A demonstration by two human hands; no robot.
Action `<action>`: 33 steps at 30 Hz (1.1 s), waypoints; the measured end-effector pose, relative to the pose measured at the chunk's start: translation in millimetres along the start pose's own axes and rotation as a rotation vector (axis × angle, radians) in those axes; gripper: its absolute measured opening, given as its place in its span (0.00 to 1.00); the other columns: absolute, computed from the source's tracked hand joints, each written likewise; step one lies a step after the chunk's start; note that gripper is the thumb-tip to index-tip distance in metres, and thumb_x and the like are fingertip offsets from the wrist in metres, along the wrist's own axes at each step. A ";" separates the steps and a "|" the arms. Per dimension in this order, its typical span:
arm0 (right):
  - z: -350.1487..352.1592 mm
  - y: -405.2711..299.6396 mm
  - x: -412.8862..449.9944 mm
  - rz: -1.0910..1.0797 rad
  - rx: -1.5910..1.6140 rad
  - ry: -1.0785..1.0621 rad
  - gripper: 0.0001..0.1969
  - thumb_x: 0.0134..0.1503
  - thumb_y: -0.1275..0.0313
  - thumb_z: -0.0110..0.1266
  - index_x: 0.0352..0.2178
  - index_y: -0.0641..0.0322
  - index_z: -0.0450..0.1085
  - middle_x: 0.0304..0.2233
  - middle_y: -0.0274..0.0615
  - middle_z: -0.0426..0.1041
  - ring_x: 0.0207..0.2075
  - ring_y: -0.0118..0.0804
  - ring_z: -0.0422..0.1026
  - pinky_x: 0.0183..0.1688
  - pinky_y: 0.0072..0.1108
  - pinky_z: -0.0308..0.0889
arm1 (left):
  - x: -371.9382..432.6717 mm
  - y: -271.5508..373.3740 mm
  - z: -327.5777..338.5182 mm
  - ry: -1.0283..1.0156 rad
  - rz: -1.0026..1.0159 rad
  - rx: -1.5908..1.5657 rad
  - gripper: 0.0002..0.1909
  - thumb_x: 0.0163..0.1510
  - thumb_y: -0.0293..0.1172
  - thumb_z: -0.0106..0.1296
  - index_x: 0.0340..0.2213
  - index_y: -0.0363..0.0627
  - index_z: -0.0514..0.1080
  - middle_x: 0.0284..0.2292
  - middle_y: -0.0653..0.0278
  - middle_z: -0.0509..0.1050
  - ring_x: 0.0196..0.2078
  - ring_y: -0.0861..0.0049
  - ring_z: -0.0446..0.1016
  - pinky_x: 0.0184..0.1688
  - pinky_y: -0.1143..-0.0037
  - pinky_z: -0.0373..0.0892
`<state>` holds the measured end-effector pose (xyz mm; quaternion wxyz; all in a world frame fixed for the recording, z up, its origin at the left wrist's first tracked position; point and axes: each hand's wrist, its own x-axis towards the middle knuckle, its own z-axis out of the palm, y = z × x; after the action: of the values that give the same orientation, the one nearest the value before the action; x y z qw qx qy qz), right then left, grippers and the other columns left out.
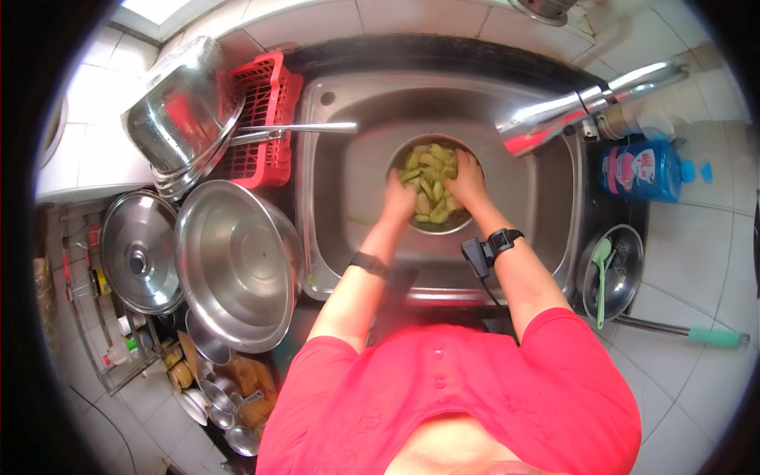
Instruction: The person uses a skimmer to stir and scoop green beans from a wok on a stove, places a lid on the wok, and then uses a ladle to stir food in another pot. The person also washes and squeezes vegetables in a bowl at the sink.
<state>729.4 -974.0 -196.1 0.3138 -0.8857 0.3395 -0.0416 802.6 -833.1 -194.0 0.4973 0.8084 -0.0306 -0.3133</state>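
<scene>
A round stainless steel bowl sits in the sink basin, holding water and many cut green vegetable pieces. At the bowl's left side, my left hand reaches over the rim, its fingertips against the pieces. My right hand is inside the right side, thumb and fingers spread around the edge of the vegetables. Water and pieces partly hide the fingertips, so a firm grip on any of them cannot be made out. Both wrists wear dark bands.
A chrome faucet juts over the sink's right side. Left of the sink stand a red plastic basket, a tilted steel pot and a large steel basin. Rightward are a blue detergent bottle and a wok-shaped pan holding a green spoon.
</scene>
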 end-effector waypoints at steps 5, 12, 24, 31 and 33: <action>28.6 -6.8 20.9 -0.064 0.087 -0.170 0.36 0.37 0.69 0.58 0.52 0.57 0.57 0.52 0.54 0.57 0.53 0.54 0.57 0.54 0.34 0.55 | 44.0 1.0 11.1 -0.197 -0.068 0.029 0.30 0.46 0.26 0.43 0.53 0.39 0.56 0.48 0.46 0.64 0.48 0.61 0.65 0.46 0.71 0.64; -9.9 -29.3 -28.9 -0.303 -0.325 -0.665 0.24 0.37 0.73 0.56 0.42 0.52 0.68 0.49 0.43 0.62 0.52 0.48 0.59 0.52 0.37 0.55 | -1.6 2.3 -23.2 -0.212 0.222 0.457 0.24 0.46 0.24 0.39 0.47 0.35 0.64 0.49 0.49 0.65 0.52 0.67 0.64 0.51 0.75 0.60; 19.1 2.8 14.1 0.279 0.311 -0.064 0.27 0.51 0.64 0.50 0.51 0.65 0.57 0.48 0.55 0.62 0.50 0.50 0.62 0.50 0.30 0.58 | 27.5 -3.9 15.8 0.066 -0.025 -0.072 0.27 0.55 0.39 0.38 0.52 0.32 0.57 0.50 0.45 0.63 0.54 0.59 0.60 0.54 0.70 0.57; 36.2 -20.6 33.1 0.541 1.008 -0.335 0.26 0.53 0.59 0.48 0.50 0.66 0.60 0.47 0.47 0.66 0.45 0.34 0.66 0.44 0.22 0.62 | 44.8 36.8 20.6 -0.113 -0.446 -0.557 0.31 0.57 0.56 0.33 0.50 0.42 0.61 0.50 0.56 0.64 0.48 0.65 0.65 0.47 0.69 0.64; 19.3 -32.1 20.7 0.227 0.711 -0.355 0.30 0.48 0.58 0.52 0.49 0.64 0.62 0.51 0.53 0.62 0.50 0.44 0.63 0.50 0.28 0.59 | 35.7 21.6 18.2 -0.169 -0.454 -0.769 0.30 0.56 0.56 0.34 0.48 0.42 0.63 0.48 0.57 0.65 0.47 0.65 0.66 0.47 0.69 0.65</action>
<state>769.3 -958.4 -195.6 0.6567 -0.6723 0.3402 0.0322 827.1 -871.1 -198.8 0.6758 0.5228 0.2256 -0.4681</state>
